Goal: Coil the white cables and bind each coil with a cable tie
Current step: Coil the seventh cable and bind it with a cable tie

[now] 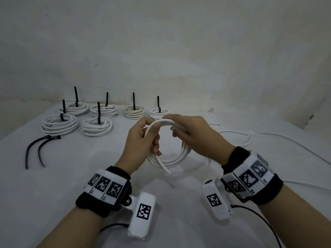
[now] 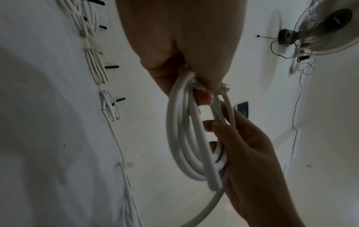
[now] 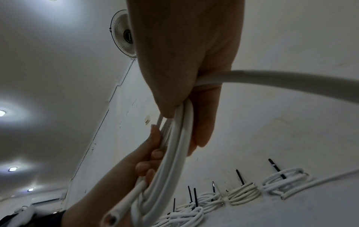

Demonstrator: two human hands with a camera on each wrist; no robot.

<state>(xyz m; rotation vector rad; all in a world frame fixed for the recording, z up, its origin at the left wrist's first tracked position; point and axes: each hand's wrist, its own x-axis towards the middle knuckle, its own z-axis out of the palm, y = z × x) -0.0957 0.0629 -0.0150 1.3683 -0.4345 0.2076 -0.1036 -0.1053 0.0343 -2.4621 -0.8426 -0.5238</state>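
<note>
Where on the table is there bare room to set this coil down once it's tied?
Bare cloth lies in front of the bound coils, between the two loose cable ties and the left hand, and near the front edge under both wrists. The far-left row is crowded; loose cable crosses the right side beyond the right hand, which shares the half-wound coil.

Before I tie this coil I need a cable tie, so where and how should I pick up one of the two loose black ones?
Take the nearer loose cable tie by its thin tail, coming from above with the left hand, which is on that side. It lies flat on the table, bowed, head end pointing away toward the bound coils, so the tail is nearest. The other loose tie lies close beside it; pinch only one.
</note>
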